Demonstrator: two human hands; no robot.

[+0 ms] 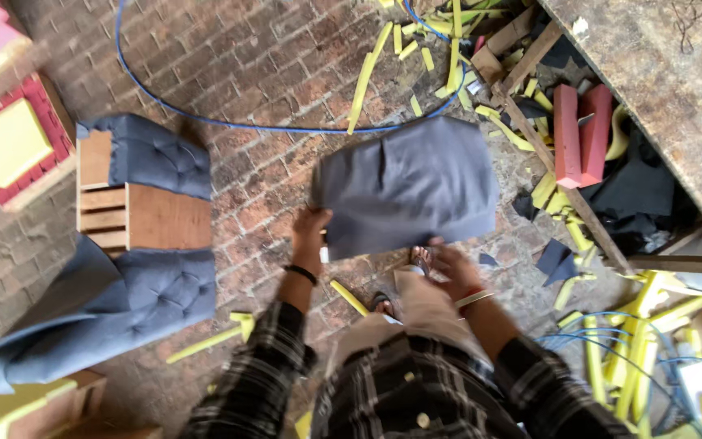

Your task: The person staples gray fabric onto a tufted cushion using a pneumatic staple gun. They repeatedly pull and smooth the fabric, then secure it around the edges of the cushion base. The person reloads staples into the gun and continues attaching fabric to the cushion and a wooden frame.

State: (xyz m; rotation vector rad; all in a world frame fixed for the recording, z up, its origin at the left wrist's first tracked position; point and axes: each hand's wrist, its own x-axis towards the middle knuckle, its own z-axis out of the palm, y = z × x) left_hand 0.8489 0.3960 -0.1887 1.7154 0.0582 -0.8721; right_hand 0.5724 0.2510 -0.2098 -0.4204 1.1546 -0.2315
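Note:
I stand on a brick floor, looking down. Both hands hold a grey-blue upholstered cushion cover (406, 185) out in front of me. My left hand (310, 232) grips its left lower corner, thumb over the edge. At the cover's lower edge, near its middle, my right hand (452, 268) has its fingers curled on the fabric. My plaid sleeves and a foot in a sandal show below.
A wooden frame with tufted grey-blue padding (144, 215) lies at left, fabric trailing. Yellow foam strips (367, 69) litter the floor. A blue cable (229, 122) curves across the bricks. A worn workbench (652, 89) stands at right, red foam blocks (580, 134) beneath it.

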